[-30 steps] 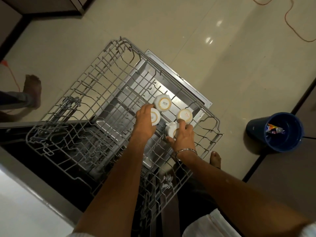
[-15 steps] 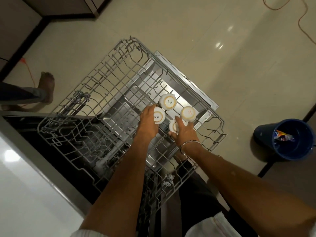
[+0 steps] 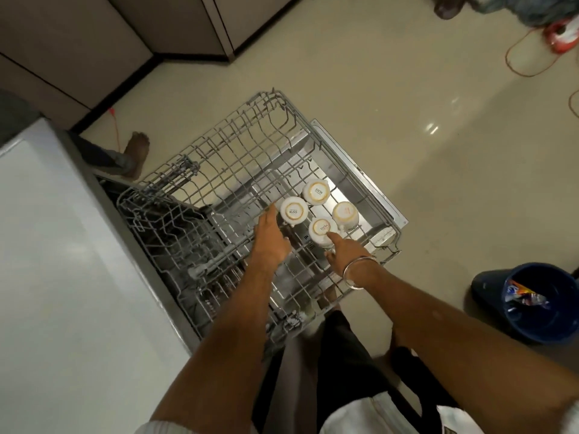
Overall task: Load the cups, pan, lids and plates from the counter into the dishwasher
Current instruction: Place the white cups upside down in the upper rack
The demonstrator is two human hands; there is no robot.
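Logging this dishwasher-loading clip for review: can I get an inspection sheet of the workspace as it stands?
Surface: wire rack pulled out over the open dishwasher door; white counter at left.
Job's things: four white cups upside down, clustered at the rack's right end; no pan, lids or plates seen.
Clutter: blue bin holding wrappers, on the floor at right.
Hands: left hand open, fingertips beside a cup; right hand with a finger touching the nearest cup's base, bangle on the wrist.
Cables: orange cord looping on the floor, top right.
Surroundings: tiled floor, cabinets, another person's bare foot.
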